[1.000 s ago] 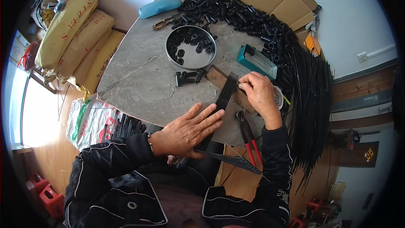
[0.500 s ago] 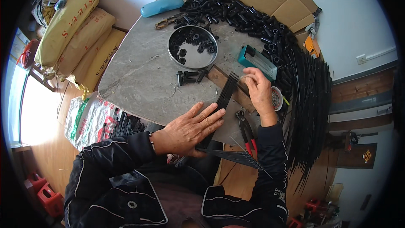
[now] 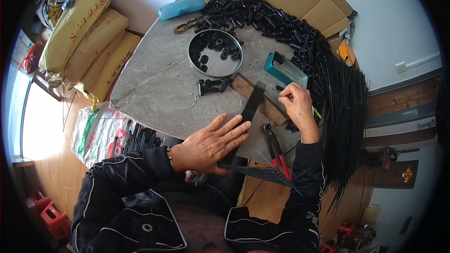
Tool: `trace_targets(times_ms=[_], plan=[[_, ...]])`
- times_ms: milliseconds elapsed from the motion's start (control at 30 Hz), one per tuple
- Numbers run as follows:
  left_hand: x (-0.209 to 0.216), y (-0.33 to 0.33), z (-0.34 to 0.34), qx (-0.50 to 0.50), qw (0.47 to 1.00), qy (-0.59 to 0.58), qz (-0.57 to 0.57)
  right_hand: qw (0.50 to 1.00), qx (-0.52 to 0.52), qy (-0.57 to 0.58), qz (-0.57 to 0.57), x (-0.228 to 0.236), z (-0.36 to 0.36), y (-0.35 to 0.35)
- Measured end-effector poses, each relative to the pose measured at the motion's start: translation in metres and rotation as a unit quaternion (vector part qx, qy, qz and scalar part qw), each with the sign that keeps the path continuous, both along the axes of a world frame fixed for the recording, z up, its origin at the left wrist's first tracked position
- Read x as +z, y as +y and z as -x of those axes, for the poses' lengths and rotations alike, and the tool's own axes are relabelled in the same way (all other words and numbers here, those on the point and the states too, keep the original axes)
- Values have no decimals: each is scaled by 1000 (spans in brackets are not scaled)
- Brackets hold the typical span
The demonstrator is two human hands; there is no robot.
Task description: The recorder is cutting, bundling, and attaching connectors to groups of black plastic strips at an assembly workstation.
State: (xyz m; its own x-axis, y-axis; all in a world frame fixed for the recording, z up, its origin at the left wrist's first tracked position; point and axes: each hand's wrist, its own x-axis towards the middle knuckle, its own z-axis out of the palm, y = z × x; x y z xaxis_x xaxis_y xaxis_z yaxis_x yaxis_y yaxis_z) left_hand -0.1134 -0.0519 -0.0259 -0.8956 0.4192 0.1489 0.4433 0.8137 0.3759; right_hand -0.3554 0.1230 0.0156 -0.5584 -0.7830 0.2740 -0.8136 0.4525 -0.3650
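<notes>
My left hand (image 3: 211, 143) lies flat with fingers stretched over a bundle of thin black rods (image 3: 253, 100), pressing it at the table's near edge. The rod tips point away from me; below the hand, the thin black lengths fan out to the right. My right hand (image 3: 299, 107) is closed in a pinch, right of the rod tips; what it holds, if anything, is too small to make out. A small black piece (image 3: 280, 87) shows just beyond its fingertips. Pliers with red handles (image 3: 275, 150) lie between my hands. A wooden strip (image 3: 272, 108) lies by the rods.
A round metal tray (image 3: 215, 71) with black caps stands on the grey table (image 3: 154, 84). Black tubular parts (image 3: 272, 16) are heaped behind it. A teal box (image 3: 287, 70) stands right of centre. Long black rods (image 3: 344, 122) hang over the right edge. Sacks (image 3: 86, 33) are stacked left.
My right hand has moved right and slightly toward me, away from the rod tips, and now covers the small white bowl. My left hand stays on the bundle.
</notes>
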Motion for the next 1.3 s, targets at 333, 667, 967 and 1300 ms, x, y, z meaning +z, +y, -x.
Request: trace_targets(times_ms=[333, 667, 967, 1300], plan=[[0, -1, 0, 3, 1000, 13, 3, 996, -1, -85, -41, 8, -11, -15], [3, -1, -2, 2, 1000, -3, 4, 983, -166, 75, 26, 0, 45, -26], [4, -3, -11, -26, 1000, 5, -1, 979, -179, 17, -94, -7, 63, -32], [1, 0, -10, -29, 1000, -5, 6, 975, -106, 182, -74, -3, 54, -17]])
